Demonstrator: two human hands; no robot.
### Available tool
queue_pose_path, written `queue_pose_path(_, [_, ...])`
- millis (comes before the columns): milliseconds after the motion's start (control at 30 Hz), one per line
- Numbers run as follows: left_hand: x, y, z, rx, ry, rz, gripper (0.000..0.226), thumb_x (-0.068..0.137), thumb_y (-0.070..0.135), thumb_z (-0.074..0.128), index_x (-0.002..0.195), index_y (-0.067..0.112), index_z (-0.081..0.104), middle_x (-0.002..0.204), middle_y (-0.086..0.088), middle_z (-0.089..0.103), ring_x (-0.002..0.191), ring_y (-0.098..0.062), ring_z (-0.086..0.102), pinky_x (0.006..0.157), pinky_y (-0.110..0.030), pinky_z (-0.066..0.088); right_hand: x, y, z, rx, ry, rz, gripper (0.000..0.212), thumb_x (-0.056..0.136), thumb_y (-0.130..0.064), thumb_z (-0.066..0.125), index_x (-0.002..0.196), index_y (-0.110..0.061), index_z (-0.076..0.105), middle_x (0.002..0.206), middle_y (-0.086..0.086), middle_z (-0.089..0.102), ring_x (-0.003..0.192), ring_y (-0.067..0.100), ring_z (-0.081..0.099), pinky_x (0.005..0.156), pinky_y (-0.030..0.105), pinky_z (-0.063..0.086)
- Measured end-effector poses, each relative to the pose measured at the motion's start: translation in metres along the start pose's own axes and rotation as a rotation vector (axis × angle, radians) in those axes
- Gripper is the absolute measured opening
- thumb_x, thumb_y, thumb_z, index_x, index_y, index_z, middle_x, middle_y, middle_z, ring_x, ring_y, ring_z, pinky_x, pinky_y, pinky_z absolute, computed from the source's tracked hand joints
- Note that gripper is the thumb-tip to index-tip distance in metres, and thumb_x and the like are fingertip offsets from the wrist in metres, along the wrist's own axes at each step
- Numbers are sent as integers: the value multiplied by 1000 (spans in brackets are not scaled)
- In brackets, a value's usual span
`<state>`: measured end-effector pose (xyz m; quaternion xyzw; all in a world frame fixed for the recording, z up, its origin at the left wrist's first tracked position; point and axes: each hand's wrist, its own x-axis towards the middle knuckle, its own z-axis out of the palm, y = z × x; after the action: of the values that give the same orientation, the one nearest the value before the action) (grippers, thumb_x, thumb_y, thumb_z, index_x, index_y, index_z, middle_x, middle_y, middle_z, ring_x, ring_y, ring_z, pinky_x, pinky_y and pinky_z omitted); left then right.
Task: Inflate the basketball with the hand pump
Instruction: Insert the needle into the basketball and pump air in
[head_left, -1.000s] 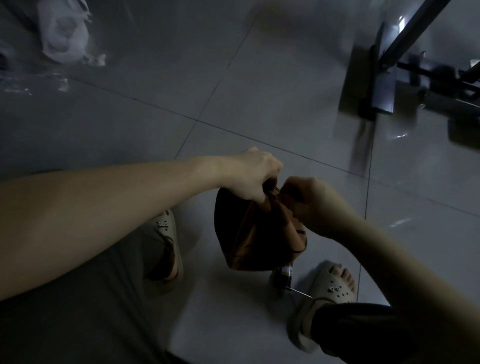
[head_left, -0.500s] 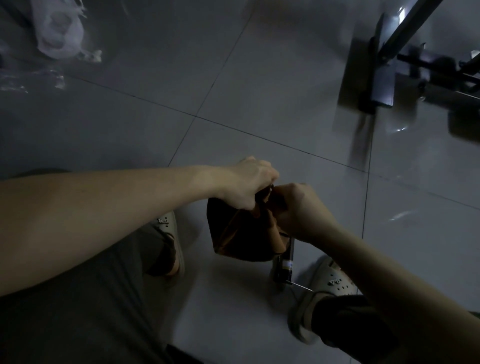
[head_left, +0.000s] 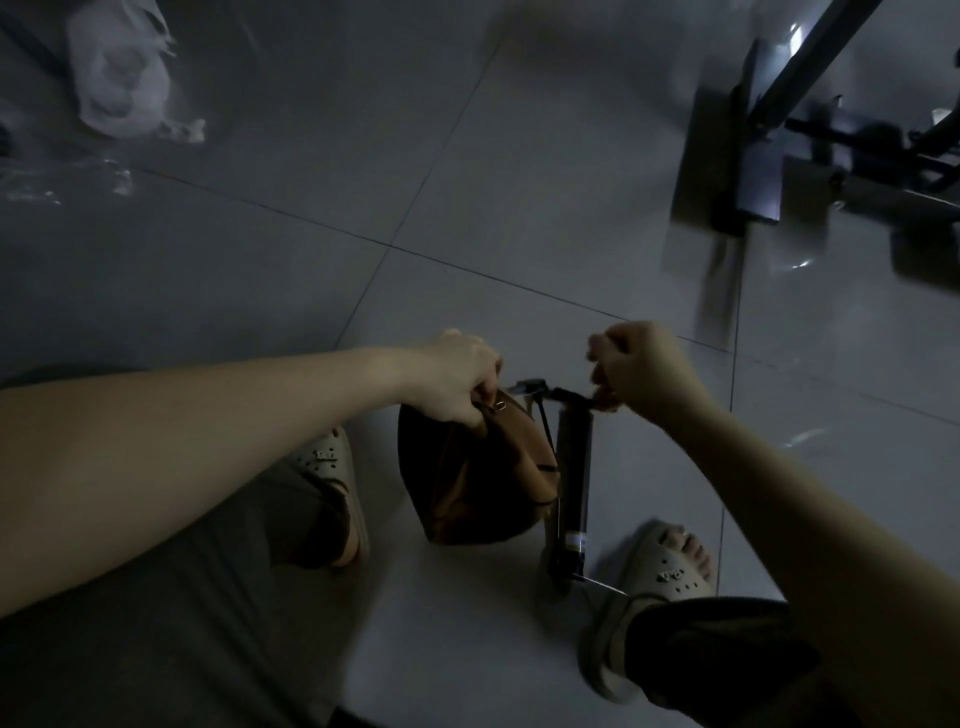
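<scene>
A flat, crumpled brown basketball (head_left: 475, 478) hangs just above the tiled floor between my feet. My left hand (head_left: 457, 376) pinches its top fold, close to a small metal valve fitting. A black hand pump (head_left: 571, 473) stands upright right of the ball, its base on the floor by my right sandal. A thin black hose runs from the pump's top toward the ball. My right hand (head_left: 639, 369) grips the pump's handle at the top, fingers curled round it.
Grey floor tiles (head_left: 519, 182) stretch ahead. A white plastic bag (head_left: 119, 83) lies far left. A dark metal stand (head_left: 753, 130) with bars is at the far right. My sandalled feet (head_left: 670, 566) flank the ball and pump.
My right hand has left the ball's top and moved right to the pump handle. The pump, partly hidden behind the ball before, is now in plain sight.
</scene>
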<state>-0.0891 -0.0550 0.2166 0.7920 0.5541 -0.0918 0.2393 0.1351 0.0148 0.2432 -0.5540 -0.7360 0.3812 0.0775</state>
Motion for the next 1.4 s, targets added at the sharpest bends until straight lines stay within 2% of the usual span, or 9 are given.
queue_pose_path(233, [30,-39,43,-68,-117,-198,43,74,57,78,93,20,72,98,-1,65,88,-23,62,73,-40,55,50,43,59,-285,-263,135,15,97,-17,54,94,-8,67,84,13,69,80,30,69,76,44,61])
queue_pose_path(367, [59,-59,76,-80,-166,-265,43,75,54,80,94,18,66,97,-5,66,84,-27,63,74,-40,56,87,75,113,-364,-374,144,16,92,-7,50,79,-6,60,72,14,59,70,30,60,59,38,49])
queue_pose_path(433, [72,-67,84,-153,-131,-289,38,74,54,80,85,23,63,95,-4,65,81,-25,62,73,-41,56,98,91,135,-361,-413,178,11,92,-4,51,93,-4,61,80,11,57,73,26,56,60,33,45])
queue_pose_path(567, [83,-86,100,-222,13,-329,39,76,58,75,93,23,70,100,2,65,90,-23,61,77,-34,50,116,120,171,-257,-407,259,49,94,-8,55,141,-1,42,119,20,57,103,34,59,83,43,54])
queue_pose_path(700, [73,-99,125,-441,135,-380,40,82,50,76,110,22,68,107,7,61,102,-19,57,92,-39,46,121,147,194,-141,-406,411,77,95,-13,57,155,-4,10,141,23,47,116,34,57,92,44,53])
queue_pose_path(867, [77,-111,135,-491,158,-397,40,85,52,72,112,23,64,108,8,57,102,-17,54,92,-42,46,130,157,210,58,-274,506,69,88,-26,73,143,-6,37,118,15,59,97,26,62,86,45,57])
queue_pose_path(1033, [86,-105,131,-459,104,-376,39,86,50,71,111,22,64,108,6,57,102,-19,54,92,-42,46,113,144,199,-217,-92,266,40,91,-33,69,119,-10,51,105,8,65,85,25,63,72,40,56])
queue_pose_path(1200, [94,-91,123,-440,80,-332,32,85,48,74,96,20,63,96,6,54,97,-19,53,82,-36,43,101,129,174,-118,103,70,17,98,-24,56,105,-9,54,87,7,63,72,26,60,53,33,38])
queue_pose_path(1400, [100,-64,119,-402,84,-261,29,83,42,76,98,20,64,97,3,55,93,-20,54,76,-31,38,77,126,161,326,-100,66,15,102,-21,53,109,-13,63,79,-4,58,72,15,57,62,27,45])
